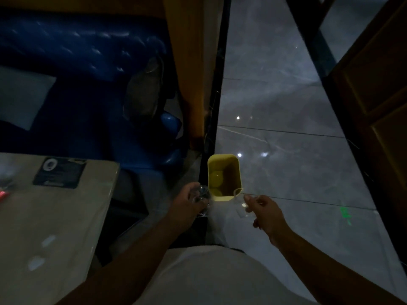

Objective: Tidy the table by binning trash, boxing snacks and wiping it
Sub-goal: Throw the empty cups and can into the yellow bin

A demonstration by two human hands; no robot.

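Yellow plastic bin (224, 177), small and rectangular, stands on a grey tiled floor (286, 168) just beyond both hands, with pale round shapes lying inside it. Lighting is dim and the picture is soft.

The left hand (187, 204) is curled around a crumpled piece of clear plastic trash (202, 194), fingers closed over it, just beside the bin's near left corner. The right hand (265, 211) pinches a thin clear plastic wrapper (239, 194) between thumb and forefinger; the wrapper's upper edge hangs at the bin's near right rim, while the other fingers stay loosely bent.

Both pieces look very light, flimsy and slippery, likely to cling to skin or drift sideways, so a drop from directly above the opening seems safest.

To the left, a pale beige table (66, 216) carries a dark printed card (59, 172), a red item (3, 194) at its edge and a few white scraps (41, 252), apparently not yet cleared. A blue padded sofa (77, 62) sits behind it.
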